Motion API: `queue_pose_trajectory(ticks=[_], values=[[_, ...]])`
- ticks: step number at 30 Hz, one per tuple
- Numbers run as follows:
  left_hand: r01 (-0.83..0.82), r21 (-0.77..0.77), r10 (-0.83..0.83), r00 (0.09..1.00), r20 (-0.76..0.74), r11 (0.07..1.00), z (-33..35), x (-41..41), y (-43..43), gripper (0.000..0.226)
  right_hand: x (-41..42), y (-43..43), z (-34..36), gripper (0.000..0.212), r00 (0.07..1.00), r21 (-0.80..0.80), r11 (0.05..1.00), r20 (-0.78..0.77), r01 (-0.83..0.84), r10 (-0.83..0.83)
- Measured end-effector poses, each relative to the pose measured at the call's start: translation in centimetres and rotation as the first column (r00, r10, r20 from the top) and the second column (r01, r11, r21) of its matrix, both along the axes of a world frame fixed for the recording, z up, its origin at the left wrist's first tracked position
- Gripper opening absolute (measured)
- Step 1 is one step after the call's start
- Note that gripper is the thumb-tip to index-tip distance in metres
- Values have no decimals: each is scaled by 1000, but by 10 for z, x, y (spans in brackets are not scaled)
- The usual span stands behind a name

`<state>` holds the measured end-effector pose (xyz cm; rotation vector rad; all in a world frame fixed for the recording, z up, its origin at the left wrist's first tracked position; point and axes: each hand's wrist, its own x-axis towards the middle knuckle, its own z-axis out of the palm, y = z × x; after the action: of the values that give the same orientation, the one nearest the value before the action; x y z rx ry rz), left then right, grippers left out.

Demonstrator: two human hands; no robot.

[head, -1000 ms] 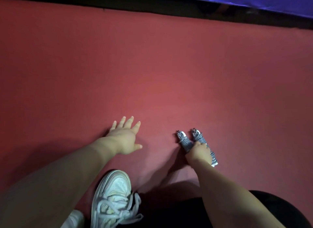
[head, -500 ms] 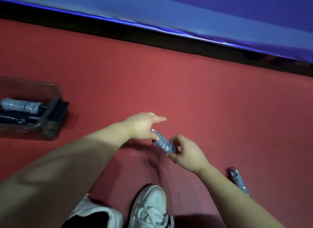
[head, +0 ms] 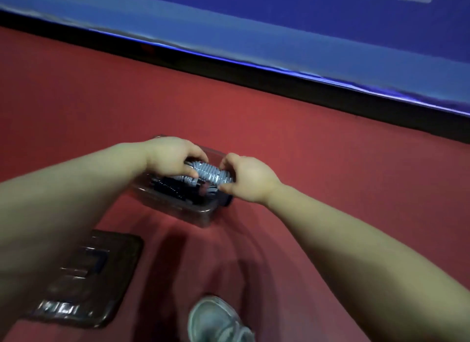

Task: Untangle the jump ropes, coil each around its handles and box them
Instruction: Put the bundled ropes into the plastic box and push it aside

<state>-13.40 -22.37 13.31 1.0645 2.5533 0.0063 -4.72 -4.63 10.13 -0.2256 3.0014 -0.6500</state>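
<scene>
A coiled grey jump rope (head: 212, 175) is held over the open top of a clear plastic box (head: 178, 210), at its 1 o'clock corner. Its left end is gripped by the curled fingers of the left hand (head: 175, 158); its right end is clamped between the thumb and fingers of the right hand (head: 250, 179). Inside the box a dark coiled rope (head: 169, 187) is seen, blurred. A clear lid (head: 86, 278) lies flat at 7 o'clock of the box, a pale shoe (head: 216, 321) at 6 o'clock. Everything is set on a red floor (head: 305, 138), bordered at 12 o'clock by a blue mat (head: 279, 23).
</scene>
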Motion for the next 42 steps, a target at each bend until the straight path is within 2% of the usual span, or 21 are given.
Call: queue_pose_trajectory(ticks=[4, 8, 15, 21, 24, 28, 30, 34, 42], values=[[-142, -71, 142, 990, 3, 987, -23, -40, -49, 45, -61, -53, -21, 39, 994, 2, 996, 71, -86, 86], [-224, -108, 223, 975, -13, 969, -58, -75, -61, 44, -102, -74, -60, 37, 992, -28, 999, 120, -46, 49], [-185, -247, 165, 981, -101, 951, -110, -113, -54, 43, -131, -82, -126, 42, 991, -32, 999, 133, -5, 9], [-200, -301, 163, 976, -142, 932, -122, -117, -51, 37, -141, -84, -133, 47, 981, -70, 997, 189, -35, 47], [-186, -361, 132, 977, -170, 914, -114, -112, -45, 46, -134, -78, -126, 55, 972, -19, 998, 225, -59, 62], [-229, -361, 174, 968, -181, 904, -95, -92, -37, 81, -113, -65, -102, 73, 983, 161, 982, 169, -94, 66], [-263, -355, 213, 961, -175, 897, -80, -77, -30, 91, -101, -57, -81, 80, 989, 224, 971, 137, -84, 54], [-278, -279, 239, 957, -167, 919, -43, -40, -5, 97, -67, -35, -27, 85, 994, 319, 946, 111, -52, 17], [-196, -119, 169, 964, -207, 973, 14, 54, 64, 100, 38, 39, 54, 88, 984, 408, 901, 31, 149, -177]])
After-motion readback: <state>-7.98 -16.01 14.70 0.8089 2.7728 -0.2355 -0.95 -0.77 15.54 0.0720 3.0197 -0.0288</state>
